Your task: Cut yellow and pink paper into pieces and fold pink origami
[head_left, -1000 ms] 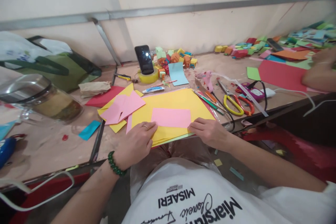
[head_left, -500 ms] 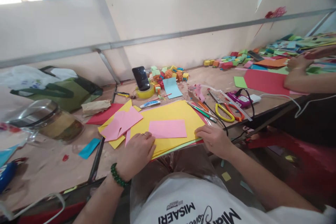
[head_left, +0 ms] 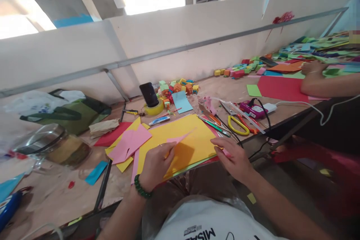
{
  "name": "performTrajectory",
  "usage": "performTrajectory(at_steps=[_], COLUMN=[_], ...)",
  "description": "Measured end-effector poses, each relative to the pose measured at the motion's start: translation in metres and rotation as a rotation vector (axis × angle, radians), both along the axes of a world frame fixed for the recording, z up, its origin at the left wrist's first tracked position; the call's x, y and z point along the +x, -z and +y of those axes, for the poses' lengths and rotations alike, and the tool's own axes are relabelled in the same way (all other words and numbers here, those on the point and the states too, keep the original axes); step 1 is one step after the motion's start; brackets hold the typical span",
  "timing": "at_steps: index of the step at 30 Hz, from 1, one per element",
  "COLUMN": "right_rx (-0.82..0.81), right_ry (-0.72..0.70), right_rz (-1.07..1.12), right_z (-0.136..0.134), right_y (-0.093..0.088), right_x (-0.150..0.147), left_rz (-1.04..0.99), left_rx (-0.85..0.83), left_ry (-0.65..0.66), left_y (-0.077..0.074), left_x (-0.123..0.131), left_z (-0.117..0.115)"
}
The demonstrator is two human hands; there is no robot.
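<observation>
A pink paper rectangle (head_left: 180,138) is raised off the yellow sheets (head_left: 185,150), seen nearly edge-on. My left hand (head_left: 157,163), with a green bead bracelet at the wrist, pinches its near left end between thumb and fingers. Over the right edge of the yellow stack hovers my right hand (head_left: 232,157), its thumb and fingers apart. A bit of pink shows by that thumb; whether it is paper underneath I cannot tell. To the left, more pink paper (head_left: 131,144) with a small slit overlaps the stack.
Scissors (head_left: 237,124) and a green cutter (head_left: 215,125) lie right of the stack. A phone (head_left: 149,94) leans on a yellow tape roll (head_left: 154,108), before small paper cubes (head_left: 180,88). A glass pot (head_left: 62,148) stands left. A co-worker's arm (head_left: 323,82) reaches in at right.
The pink rectangle lay flat and is now lifted and tilted in my left hand. My right hand has come off the stack's edge and opened. The camera view has shifted slightly.
</observation>
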State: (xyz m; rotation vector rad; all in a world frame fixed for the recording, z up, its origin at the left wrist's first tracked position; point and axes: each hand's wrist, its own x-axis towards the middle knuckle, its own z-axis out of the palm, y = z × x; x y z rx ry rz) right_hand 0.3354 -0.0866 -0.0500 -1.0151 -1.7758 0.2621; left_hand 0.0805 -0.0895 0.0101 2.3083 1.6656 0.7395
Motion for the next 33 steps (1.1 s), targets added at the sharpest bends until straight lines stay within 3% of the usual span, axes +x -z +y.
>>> performTrajectory(at_steps=[2, 5, 8, 11, 16, 21, 25, 27, 30, 33], right_rx=[-0.104, -0.312, -0.52, -0.559, -0.482, -0.412, -0.375, -0.292, -0.051, 0.088], right_ry=[-0.025, -0.224, -0.395, -0.392, -0.392, -0.389, -0.369, -0.304, -0.162, -0.158], right_rz=[0.121, 0.284, 0.382, 0.397, 0.215, 0.121, 0.108, 0.086, 0.013, -0.074], right_z=[0.003, 0.008, 0.009, 0.008, 0.002, 0.004, 0.011, 0.013, 0.012, 0.007], right_y=[-0.013, -0.037, -0.051, -0.051, -0.049, -0.059, -0.066, -0.065, -0.059, -0.053], right_x=[-0.008, -0.026, -0.046, -0.06, -0.065, -0.063, -0.064, -0.066, -0.072, -0.077], left_rz=[-0.475, -0.928, -1.161, -1.255, -1.289, -1.191, -1.179, -1.114, -0.858, -0.632], left_rx=[-0.085, -0.335, -0.481, -0.546, -0.533, -0.428, -0.38, -0.23, 0.119, 0.322], left_ry=[-0.044, -0.02, -0.003, -0.015, -0.088, -0.189, -0.151, -0.163, -0.284, -0.31], left_y=[0.003, 0.009, 0.011, 0.009, 0.012, 0.015, 0.013, 0.013, 0.016, 0.018], left_x=[-0.006, -0.007, -0.002, -0.001, -0.01, -0.017, -0.016, -0.015, -0.017, -0.023], left_z=[-0.003, -0.008, -0.015, -0.021, -0.02, -0.02, -0.023, -0.024, -0.023, -0.023])
